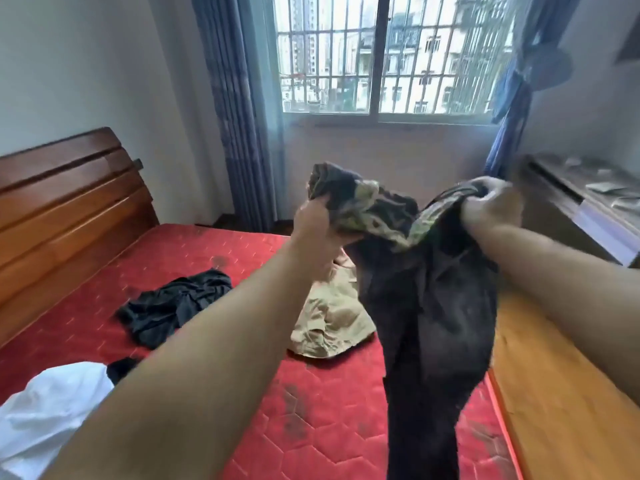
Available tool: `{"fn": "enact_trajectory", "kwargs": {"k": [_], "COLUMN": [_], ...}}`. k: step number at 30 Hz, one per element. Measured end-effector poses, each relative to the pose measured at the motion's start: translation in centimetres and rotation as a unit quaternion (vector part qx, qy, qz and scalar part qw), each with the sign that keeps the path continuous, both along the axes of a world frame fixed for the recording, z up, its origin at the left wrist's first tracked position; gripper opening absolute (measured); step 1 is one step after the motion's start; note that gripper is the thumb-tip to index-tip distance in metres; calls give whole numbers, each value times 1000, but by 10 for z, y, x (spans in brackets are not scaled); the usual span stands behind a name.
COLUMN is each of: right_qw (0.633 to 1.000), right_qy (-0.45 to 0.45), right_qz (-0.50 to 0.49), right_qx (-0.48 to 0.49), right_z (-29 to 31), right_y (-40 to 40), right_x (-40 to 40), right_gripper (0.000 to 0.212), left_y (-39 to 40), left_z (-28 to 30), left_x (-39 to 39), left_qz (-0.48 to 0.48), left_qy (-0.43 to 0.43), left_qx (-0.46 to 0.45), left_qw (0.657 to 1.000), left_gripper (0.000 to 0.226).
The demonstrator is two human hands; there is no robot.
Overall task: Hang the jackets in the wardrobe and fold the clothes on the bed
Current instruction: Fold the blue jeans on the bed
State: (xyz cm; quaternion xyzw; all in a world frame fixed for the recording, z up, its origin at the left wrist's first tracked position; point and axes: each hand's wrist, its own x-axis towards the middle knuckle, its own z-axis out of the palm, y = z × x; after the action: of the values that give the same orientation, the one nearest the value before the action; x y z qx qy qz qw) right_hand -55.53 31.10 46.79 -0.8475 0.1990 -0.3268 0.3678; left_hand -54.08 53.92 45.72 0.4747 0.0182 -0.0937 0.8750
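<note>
A dark pair of trousers (433,306) with a camouflage-lined waistband hangs in the air over the red mattress (173,265). My left hand (318,230) grips the waistband's left side and my right hand (491,206) grips its right side. The legs dangle down past the bed's near edge. On the mattress lie a crumpled black garment (173,306), a beige garment (332,320) partly behind my left arm, and a white garment (52,410) at the near left.
The wooden headboard (69,202) stands at the left. A wooden bed frame ledge (554,393) runs along the right side. A desk (581,209) stands at the right wall. A barred window (388,53) with blue curtains (235,109) faces me.
</note>
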Motion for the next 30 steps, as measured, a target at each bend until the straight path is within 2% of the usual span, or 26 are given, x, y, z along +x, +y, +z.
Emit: {"fn": "enact_trajectory", "kwargs": {"k": [3, 5, 7, 9, 12, 16, 19, 22, 23, 27, 30], "right_qw": [992, 977, 955, 932, 896, 864, 855, 791, 777, 727, 697], "right_qy": [-117, -167, -193, -155, -82, 29, 152, 340, 375, 485, 511], "right_qz": [9, 11, 0, -7, -17, 59, 155, 201, 215, 292, 324], "right_qx": [-55, -131, -224, -327, -437, -499, -472, -466, -457, -389, -385], "right_z": [117, 167, 185, 171, 103, -43, -170, -290, -325, -447, -501], "right_y": [2, -1, -6, -7, -7, -3, 15, 43, 51, 84, 92], "right_x": [15, 6, -11, -25, -41, -68, -98, -142, -157, -230, -281], "right_gripper": [41, 44, 46, 50, 37, 15, 28, 15, 14, 20, 16], "left_y": [12, 21, 27, 29, 27, 25, 32, 46, 52, 85, 104], "left_z": [87, 121, 133, 120, 65, -72, -197, -312, -345, -447, -502], "left_x": [18, 21, 20, 19, 19, -4, -51, -111, -133, -216, -270], "left_qz": [-9, -23, -25, -5, 62, 164, 209, 179, 166, 75, 23], "left_qy": [-106, -170, -186, -176, -85, 18, 169, 266, 288, 370, 334], "left_qx": [-12, -47, -39, -27, 11, 37, 124, 250, 286, 429, 511], "left_qw": [994, 984, 981, 984, 994, 986, 955, 914, 899, 821, 791], "left_gripper": [53, 48, 45, 44, 39, 26, 29, 21, 18, 21, 11]}}
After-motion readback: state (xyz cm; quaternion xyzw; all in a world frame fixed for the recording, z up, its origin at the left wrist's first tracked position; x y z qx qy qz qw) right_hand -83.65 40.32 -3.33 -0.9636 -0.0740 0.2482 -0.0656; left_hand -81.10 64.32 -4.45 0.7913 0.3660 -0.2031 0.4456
